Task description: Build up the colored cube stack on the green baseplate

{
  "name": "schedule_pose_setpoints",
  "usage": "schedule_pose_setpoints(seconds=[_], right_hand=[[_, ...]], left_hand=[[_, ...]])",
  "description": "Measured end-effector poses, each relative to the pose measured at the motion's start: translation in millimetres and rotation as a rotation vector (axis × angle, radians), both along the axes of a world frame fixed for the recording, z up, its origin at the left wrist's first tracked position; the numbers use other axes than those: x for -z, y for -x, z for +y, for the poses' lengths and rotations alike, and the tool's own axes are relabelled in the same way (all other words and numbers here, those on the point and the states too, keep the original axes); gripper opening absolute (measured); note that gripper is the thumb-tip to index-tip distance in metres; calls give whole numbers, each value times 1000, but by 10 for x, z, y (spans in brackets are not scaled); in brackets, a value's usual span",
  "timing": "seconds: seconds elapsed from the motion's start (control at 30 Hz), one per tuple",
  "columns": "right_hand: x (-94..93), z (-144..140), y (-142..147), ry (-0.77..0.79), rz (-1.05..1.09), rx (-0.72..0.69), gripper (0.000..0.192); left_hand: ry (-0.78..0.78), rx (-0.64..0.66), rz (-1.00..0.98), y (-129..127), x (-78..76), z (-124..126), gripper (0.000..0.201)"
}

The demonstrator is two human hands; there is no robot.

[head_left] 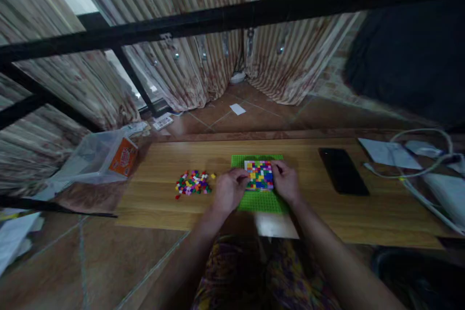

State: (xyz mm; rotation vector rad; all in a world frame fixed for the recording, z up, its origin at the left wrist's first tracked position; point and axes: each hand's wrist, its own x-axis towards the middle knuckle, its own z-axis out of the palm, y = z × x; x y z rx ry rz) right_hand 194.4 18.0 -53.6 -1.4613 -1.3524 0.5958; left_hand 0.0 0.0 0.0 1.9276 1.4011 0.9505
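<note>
Hands rest on a green baseplate [259,201] mid-bench — left hand [228,190] and right hand [286,181] flank a block of coloured bricks [259,175], fingers curled, seemingly touching its edges; grip unclear. Loose bricks [193,183] lie left.

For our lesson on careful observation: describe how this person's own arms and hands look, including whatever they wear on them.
Both arms are bare up to the frame's lower edge: no sleeves show. The left hand and right hand carry no gloves. No watch, bracelet or ring can be made out, though the picture is dim and soft, so small items could be missed.
</note>
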Motion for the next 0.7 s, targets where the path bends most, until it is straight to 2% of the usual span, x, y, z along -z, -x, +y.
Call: schedule_pose_setpoints(seconds=[0.23, 0.47, 0.57, 0.7], right_hand=[[15, 8, 3, -5, -10, 6, 33], [-10, 7, 10, -28, -18, 7, 32], [-20, 8, 11, -32, -31, 1, 32], [-20, 8, 13, -37, -35, 5, 32]], left_hand=[[48, -76, -16, -58, 5, -22, 7], [23, -127, -56, -32, -1, -96, 13], [36, -174, -121, -31, 13, -73, 12], [130, -232, -233, -69, 72, 3, 14]])
